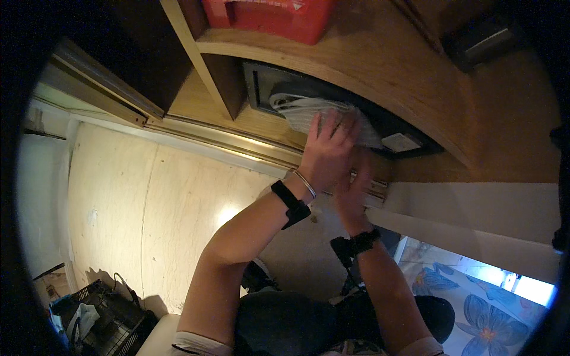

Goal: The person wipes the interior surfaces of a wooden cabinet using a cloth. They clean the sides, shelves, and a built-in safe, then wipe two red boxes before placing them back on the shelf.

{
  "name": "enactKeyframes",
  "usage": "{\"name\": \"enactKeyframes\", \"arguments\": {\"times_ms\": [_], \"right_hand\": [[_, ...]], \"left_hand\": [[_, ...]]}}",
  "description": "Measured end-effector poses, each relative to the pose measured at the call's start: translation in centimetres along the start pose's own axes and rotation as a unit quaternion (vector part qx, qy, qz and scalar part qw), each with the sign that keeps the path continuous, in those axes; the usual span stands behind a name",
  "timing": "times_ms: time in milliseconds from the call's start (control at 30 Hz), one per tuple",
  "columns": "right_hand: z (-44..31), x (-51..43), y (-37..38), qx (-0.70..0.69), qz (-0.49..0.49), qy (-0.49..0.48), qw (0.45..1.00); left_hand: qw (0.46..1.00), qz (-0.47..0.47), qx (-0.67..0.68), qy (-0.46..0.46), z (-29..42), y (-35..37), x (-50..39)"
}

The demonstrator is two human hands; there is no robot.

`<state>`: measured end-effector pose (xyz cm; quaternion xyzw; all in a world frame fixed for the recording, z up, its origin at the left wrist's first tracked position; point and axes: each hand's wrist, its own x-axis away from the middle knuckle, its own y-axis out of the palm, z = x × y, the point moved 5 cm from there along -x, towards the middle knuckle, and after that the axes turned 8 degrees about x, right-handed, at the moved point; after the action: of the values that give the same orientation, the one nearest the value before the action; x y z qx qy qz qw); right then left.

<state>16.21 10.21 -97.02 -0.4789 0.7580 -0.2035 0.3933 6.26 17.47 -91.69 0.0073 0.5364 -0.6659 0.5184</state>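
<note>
A grey striped cloth (307, 109) lies bunched against a black box (258, 84) in the lower compartment of a wooden cabinet. My left hand (329, 138) grips the cloth from above, its fingers laid over the fabric. Just below and to the right, my right hand (356, 191) is blurred, with its fingertips near the cloth's lower edge. Whether those fingertips touch it, I cannot tell. A pale label (402, 142) shows on the right part of the black box. Both wrists wear black straps.
A red plastic case (271, 20) stands on the curved wooden shelf (374, 62) above. Metal sliding-door tracks (222, 140) edge the cabinet's base. On the pale floor (111, 191), a black plastic crate (107, 318) holds items at lower left. Flowered fabric (485, 316) spreads at lower right.
</note>
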Motion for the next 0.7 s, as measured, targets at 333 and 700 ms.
{"name": "enactKeyframes", "arguments": {"times_ms": [333,700], "right_hand": [[-8.0,-3.8,-1.1,0.155,-0.025,-0.216,0.964],[-4.6,-6.4,-0.6,0.183,-0.023,-0.104,0.977]], "left_hand": [[0.985,0.092,-0.139,-0.041,-4.6,-3.7,0.6],[0.998,-0.001,0.04,0.051,-2.7,-1.0,-0.5]]}}
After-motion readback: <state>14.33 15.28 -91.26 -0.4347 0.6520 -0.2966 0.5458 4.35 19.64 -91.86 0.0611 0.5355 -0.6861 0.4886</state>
